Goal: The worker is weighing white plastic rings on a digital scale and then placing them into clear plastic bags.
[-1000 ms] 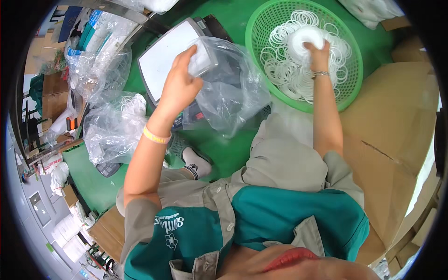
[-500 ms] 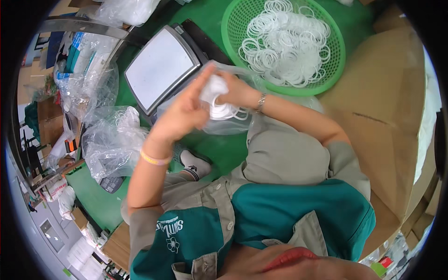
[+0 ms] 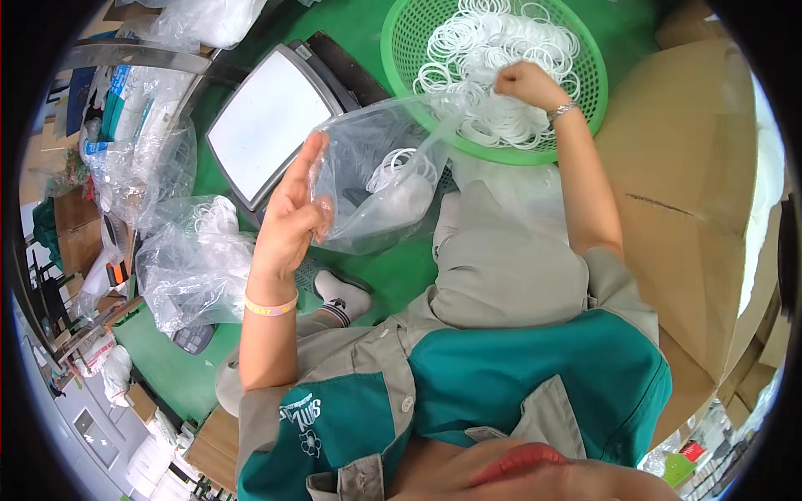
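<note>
A clear plastic bag (image 3: 359,209) hangs spread between my left hand (image 3: 288,213) and the green basket's rim. My left hand holds the bag's left edge, its fingers stretched upward along the film and its thumb apart lower down. Inside the bag lie a few white rings (image 3: 397,169) and a whitish bundle too blurred to tell. My right hand (image 3: 528,85) is over the green mesh basket (image 3: 600,92), fingers curled down into its heap of thin white rings (image 3: 468,50). Its fingertips are partly hidden among the rings.
A scale with a white plate (image 3: 269,125) stands on the green floor left of the basket. Another clear bag (image 3: 188,259) with white rings lies at the left, above a dark keypad (image 3: 194,338). A large cardboard box (image 3: 677,200) flanks my right arm.
My right hand has left the bag and moved right and away into the basket of rings. The left hand has drawn slightly left, and the bag's mouth is spread wider.
</note>
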A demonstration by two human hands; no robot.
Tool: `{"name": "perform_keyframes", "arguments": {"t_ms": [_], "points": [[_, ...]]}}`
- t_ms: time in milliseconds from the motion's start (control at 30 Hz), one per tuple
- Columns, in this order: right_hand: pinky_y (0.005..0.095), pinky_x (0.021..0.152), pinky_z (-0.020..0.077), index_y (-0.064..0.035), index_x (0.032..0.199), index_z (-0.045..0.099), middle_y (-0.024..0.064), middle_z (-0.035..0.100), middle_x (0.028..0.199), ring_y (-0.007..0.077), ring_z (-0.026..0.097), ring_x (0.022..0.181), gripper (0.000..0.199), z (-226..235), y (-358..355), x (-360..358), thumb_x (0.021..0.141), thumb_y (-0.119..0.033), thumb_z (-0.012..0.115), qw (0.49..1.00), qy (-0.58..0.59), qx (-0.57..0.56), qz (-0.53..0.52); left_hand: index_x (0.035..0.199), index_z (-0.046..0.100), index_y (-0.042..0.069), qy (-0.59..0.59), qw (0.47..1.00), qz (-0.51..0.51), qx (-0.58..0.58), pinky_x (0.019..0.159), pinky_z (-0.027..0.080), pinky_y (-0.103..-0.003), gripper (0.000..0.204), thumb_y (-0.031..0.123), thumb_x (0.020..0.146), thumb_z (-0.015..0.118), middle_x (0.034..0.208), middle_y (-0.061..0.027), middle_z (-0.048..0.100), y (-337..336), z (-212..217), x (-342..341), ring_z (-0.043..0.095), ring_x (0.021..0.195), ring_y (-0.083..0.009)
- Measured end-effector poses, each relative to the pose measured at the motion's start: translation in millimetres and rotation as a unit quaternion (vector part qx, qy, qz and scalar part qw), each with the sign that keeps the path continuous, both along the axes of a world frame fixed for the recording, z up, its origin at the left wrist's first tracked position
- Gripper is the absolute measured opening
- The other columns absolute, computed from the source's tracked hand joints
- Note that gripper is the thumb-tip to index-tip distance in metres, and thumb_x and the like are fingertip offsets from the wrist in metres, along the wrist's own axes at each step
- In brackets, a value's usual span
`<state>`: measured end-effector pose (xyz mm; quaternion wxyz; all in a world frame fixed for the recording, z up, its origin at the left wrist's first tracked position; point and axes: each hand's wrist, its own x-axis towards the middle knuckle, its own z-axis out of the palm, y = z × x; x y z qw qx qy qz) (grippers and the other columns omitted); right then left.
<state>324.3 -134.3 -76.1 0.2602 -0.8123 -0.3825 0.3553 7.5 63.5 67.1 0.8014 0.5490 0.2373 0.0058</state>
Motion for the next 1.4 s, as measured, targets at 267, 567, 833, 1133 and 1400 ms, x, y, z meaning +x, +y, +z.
{"name": "perform_keyframes", "arguments": {"t_ms": [267, 567, 833, 1133, 1400], "points": [[0.0607, 0.091, 0.0252, -0.0299, 0.136, -0.002, 0.0096, 0.016, 0.139, 0.0326, 0.017, 0.128, 0.122, -54, 4, -27, 0.045, -0.018, 0.078, 0.891, -0.155, -0.409, 0.121, 0.134, 0.021, 0.003, -0.004, 1.000, 0.010, 0.015, 0.042, 0.033, -0.019, 0.079, -0.011, 0.058, 0.038, 0.140, -0.0107, 0.019, 14, -6, -3, 0.038, 0.046, -0.0062], [0.0425, 0.081, 0.0425, -0.0185, 0.126, 0.035, 0.0085, 0.045, 0.118, 0.0262, 0.046, 0.107, 0.059, -84, -9, -27, 0.072, -0.013, 0.057, 0.892, -0.317, -0.298, 0.122, 0.133, 0.024, 0.002, -0.008, 0.999, 0.018, 0.039, 0.043, 0.033, -0.018, 0.076, -0.010, 0.058, 0.037, 0.138, -0.0125, 0.024, 18, -6, -8, 0.037, 0.046, -0.0061], [0.0457, 0.094, 0.0319, -0.0215, 0.120, 0.046, 0.0114, 0.018, 0.139, 0.0355, 0.025, 0.124, 0.060, -46, 16, -25, 0.063, -0.033, 0.062, 0.932, -0.153, -0.326, -0.042, 0.131, 0.027, 0.000, 0.008, 0.996, 0.059, 0.066, 0.041, 0.031, -0.015, 0.077, -0.010, 0.055, 0.037, 0.136, -0.0146, 0.027, 22, -3, -16, 0.034, 0.046, -0.0046], [0.0596, 0.092, 0.0255, -0.0250, 0.132, 0.020, 0.0130, 0.024, 0.133, 0.0308, 0.025, 0.124, 0.089, -96, 31, -52, 0.059, -0.020, 0.070, 0.931, -0.270, -0.218, 0.112, 0.132, 0.025, 0.001, 0.000, 0.999, 0.021, 0.048, 0.043, 0.034, -0.017, 0.072, -0.009, 0.061, 0.037, 0.137, -0.0145, 0.025, 19, -8, -4, 0.037, 0.047, -0.0050], [0.0371, 0.079, 0.0444, -0.0173, 0.113, 0.050, 0.0154, 0.058, 0.102, 0.0279, 0.057, 0.092, 0.042, -102, 28, 12, 0.074, -0.032, 0.050, 0.968, -0.146, -0.127, -0.158, 0.132, 0.026, 0.002, 0.013, 0.997, 0.031, 0.063, 0.043, 0.034, -0.017, 0.073, -0.010, 0.060, 0.037, 0.136, -0.0147, 0.026, 22, -3, -6, 0.037, 0.047, -0.0053]]}}
